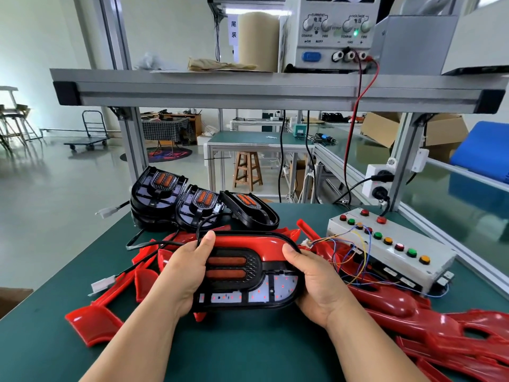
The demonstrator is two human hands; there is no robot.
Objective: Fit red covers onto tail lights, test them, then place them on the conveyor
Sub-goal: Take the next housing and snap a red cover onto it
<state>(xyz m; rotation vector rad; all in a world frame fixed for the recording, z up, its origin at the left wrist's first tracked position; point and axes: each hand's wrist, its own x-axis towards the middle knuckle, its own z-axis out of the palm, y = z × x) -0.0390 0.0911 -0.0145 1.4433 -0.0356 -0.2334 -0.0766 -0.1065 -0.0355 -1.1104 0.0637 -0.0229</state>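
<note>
I hold a black tail light (248, 282) over the green bench, its two orange strips facing me and small red LEDs lit on its pale board. A red cover (248, 239) lies along its top edge. My left hand (187, 274) grips the light's left end, thumb on the front. My right hand (314, 282) grips the right end, thumb on the red cover. The light's black cable (143, 238) curls off to the left, and a white connector (103, 283) lies on the bench left of my left hand.
Three bare tail lights (198, 205) are stacked behind. Loose red covers (93, 323) lie left, and more red covers (451, 334) lie right. A test box with coloured buttons (391, 252) and loose wires sits right. The conveyor (462, 194) runs right. A power supply (330, 34) stands on the shelf.
</note>
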